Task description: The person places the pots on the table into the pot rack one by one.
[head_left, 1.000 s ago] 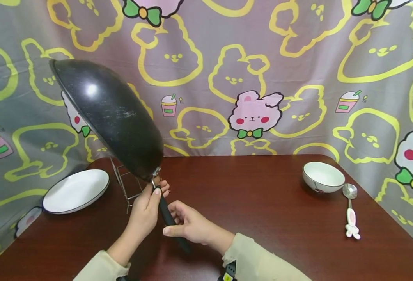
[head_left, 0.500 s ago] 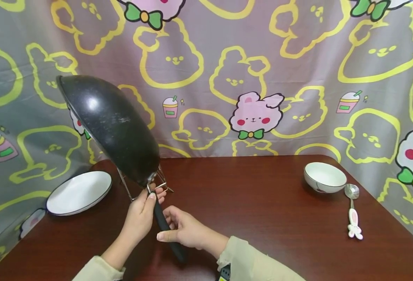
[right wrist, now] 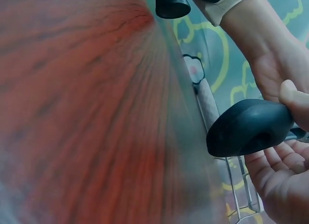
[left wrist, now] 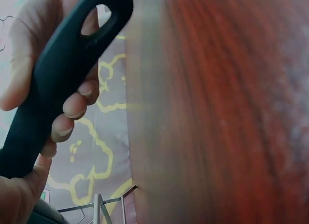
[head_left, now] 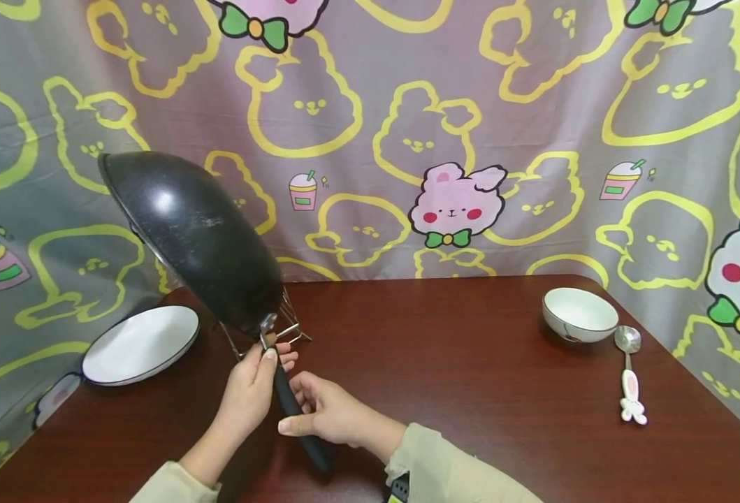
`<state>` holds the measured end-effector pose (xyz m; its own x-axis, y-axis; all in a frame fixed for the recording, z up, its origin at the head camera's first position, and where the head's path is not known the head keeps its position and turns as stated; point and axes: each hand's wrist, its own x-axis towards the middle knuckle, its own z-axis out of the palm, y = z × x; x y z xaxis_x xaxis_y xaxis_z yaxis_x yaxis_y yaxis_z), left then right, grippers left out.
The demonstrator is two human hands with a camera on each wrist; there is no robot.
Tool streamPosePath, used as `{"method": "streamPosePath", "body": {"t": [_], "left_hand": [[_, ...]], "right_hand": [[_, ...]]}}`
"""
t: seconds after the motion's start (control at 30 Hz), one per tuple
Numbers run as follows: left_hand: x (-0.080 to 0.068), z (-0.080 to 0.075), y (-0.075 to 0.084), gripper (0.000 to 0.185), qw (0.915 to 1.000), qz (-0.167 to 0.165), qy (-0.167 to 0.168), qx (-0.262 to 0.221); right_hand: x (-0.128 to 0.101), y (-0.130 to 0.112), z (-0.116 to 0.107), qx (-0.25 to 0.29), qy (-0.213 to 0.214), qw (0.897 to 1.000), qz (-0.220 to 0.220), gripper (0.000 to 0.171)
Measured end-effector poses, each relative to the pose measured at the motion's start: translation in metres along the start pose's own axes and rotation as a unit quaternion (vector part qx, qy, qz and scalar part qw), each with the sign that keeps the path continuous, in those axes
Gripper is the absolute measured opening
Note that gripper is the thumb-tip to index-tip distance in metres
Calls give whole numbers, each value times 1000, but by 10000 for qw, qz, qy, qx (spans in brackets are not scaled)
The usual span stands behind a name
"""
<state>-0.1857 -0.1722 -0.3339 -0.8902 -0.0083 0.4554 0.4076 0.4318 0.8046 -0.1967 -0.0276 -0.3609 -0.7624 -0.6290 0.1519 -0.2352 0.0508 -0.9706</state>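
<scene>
While the black wok [head_left: 193,237] tilts above the wire rack [head_left: 284,328] | we wrap our left hand [head_left: 250,391] round its handle [head_left: 294,412]; right hand [head_left: 328,416] fingers curl on it lower down

The wok [head_left: 193,237] covers most of the wire rack [head_left: 291,328]; only a few wires show. The table [left wrist: 231,118] is a red blur in both wrist views. The left hand [left wrist: 29,89] is cut off by the picture's edge. The spoon [head_left: 627,377] handle's figure is too small to tell.

No readable text, label, brand or number shows on anything here.
</scene>
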Motion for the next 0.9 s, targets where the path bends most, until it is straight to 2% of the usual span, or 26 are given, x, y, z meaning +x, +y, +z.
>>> {"method": "streamPosePath", "body": {"t": [0.13,0.3,0.47,0.7,0.9], "left_hand": [[0,1,-5,31,9991,-380,7,191],[0,0,-11,33,9958,-911,-64,-53],[4,-2,-13,34,9945,-1013,-94,-247],[6,-5,-17,34,9943,-1048,-122,-175],[10,-6,-23,35,9909,-1240,-179,-493]], "right_hand": [[0,3,0,25,-1,9999,112,29],[1,8,2,53,-35,9998,209,27],[6,9,3,-76,144,9996,214,26],[11,9,6,-379,299,9985,268,26],[15,9,7,-380,463,9976,355,25]]}}
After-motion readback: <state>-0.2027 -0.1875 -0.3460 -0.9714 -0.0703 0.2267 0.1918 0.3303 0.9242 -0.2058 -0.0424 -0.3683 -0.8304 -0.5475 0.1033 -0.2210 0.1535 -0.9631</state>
